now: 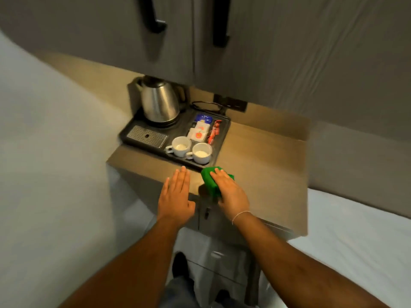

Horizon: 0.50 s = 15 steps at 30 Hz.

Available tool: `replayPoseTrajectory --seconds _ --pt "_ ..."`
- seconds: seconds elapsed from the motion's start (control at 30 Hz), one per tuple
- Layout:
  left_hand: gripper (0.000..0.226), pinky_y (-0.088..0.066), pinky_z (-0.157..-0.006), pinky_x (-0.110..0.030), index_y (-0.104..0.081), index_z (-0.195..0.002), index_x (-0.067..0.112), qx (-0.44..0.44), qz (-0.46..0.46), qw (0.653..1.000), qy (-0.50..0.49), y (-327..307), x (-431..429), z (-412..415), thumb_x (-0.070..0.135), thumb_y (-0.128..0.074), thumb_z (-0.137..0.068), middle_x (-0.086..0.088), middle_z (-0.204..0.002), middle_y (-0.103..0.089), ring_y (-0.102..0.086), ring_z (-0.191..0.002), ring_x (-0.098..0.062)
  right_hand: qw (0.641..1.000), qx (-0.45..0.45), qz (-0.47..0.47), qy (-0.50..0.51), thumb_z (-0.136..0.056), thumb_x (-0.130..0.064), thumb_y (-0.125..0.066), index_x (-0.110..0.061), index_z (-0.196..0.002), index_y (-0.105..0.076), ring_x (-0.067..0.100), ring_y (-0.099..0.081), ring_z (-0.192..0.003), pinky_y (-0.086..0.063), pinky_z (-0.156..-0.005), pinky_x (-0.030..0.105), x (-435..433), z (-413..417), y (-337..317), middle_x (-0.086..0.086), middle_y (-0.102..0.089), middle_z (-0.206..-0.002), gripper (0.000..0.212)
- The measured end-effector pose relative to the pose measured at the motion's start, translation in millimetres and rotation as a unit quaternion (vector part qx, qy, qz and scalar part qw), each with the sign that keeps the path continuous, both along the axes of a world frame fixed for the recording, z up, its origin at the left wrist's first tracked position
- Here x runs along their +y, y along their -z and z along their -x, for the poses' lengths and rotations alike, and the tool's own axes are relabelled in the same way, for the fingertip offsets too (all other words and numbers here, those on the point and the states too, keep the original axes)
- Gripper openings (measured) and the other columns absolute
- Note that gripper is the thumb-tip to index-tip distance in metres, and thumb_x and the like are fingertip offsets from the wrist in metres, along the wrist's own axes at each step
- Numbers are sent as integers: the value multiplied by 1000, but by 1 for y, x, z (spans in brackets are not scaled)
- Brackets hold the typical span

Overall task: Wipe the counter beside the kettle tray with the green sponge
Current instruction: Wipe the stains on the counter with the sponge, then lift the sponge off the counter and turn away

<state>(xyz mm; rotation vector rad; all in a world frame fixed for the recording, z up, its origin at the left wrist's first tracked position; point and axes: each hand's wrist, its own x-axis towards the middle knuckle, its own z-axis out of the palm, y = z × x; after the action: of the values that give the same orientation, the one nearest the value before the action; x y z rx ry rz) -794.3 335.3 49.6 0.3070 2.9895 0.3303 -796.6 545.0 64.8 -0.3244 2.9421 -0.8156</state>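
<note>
The green sponge lies on the brown counter near its front edge, just in front of the black kettle tray. My right hand lies flat over the sponge and presses on it, fingers stretched toward the tray. My left hand rests flat and empty on the counter's front edge, a little left of the sponge. On the tray stand a steel kettle, two white cups and several sachets.
A drip grate sits in the tray's left part. A black cord runs behind the tray to a wall socket. Cabinet doors with dark handles hang above. White beds flank the counter on both sides.
</note>
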Motion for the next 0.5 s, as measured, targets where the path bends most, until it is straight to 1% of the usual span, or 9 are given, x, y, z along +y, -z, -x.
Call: replayPoseTrajectory --seconds 0.07,0.13,0.2,0.27,0.33,0.4,0.5 --pt "107 -1 -138 -49 2 -173 14 5 13 998 -62 2 -29 -30 34 -59 -89 -7 -184 7 6 -170 -25 997 -5 10 -72 -95 8 -67 -10 -166 -38 29 -28 -165 -20 -136 38 -33 -3 9 12 -31 -176 79" --pt "106 -4 -137 -48 1 -173 14 -3 31 992 -124 5 -64 -71 37 -59 -89 -6 -184 6 4 -170 -25 989 -25 15 -146 -97 9 -63 -9 -167 -37 30 -26 -166 -21 -136 39 -75 -15 17 13 -29 -177 76" --pt "104 0 -137 -47 7 -173 16 -31 39 981 -188 5 -99 -119 39 -56 -92 -4 -184 11 8 -170 -23 981 -38 28 -187 -99 8 -59 -12 -167 -37 27 -27 -166 -25 -134 40 -115 -36 20 11 -29 -177 74" --pt "101 6 -137 -46 13 -172 17 -58 43 958 -276 5 -135 -179 42 -50 -97 -4 -183 18 16 -169 -22 972 -54 49 -225 -98 7 -60 -15 -166 -40 27 -33 -164 -33 -131 43 -160 -69 22 9 -32 -176 75" --pt "97 8 -137 -46 14 -172 17 -64 47 931 -356 4 -163 -242 42 -47 -100 -3 -182 21 19 -168 -22 959 -81 47 -266 -97 7 -61 -18 -166 -41 31 -40 -160 -41 -126 47 -205 -106 21 8 -34 -176 77" --pt "95 11 -136 -44 15 -171 17 -70 51 906 -414 4 -181 -300 41 -45 -102 -3 -181 23 20 -168 -22 944 -107 35 -309 -97 4 -63 -21 -166 -42 35 -49 -153 -47 -121 52 -242 -144 17 6 -39 -174 77" --pt "92 13 -134 -42 17 -171 18 -71 43 870 -486 6 -207 -388 38 -43 -104 -2 -179 26 22 -167 -22 910 -134 11 -392 -98 0 -63 -22 -164 -46 37 -59 -142 -50 -117 50 -299 -208 14 6 -50 -167 72"
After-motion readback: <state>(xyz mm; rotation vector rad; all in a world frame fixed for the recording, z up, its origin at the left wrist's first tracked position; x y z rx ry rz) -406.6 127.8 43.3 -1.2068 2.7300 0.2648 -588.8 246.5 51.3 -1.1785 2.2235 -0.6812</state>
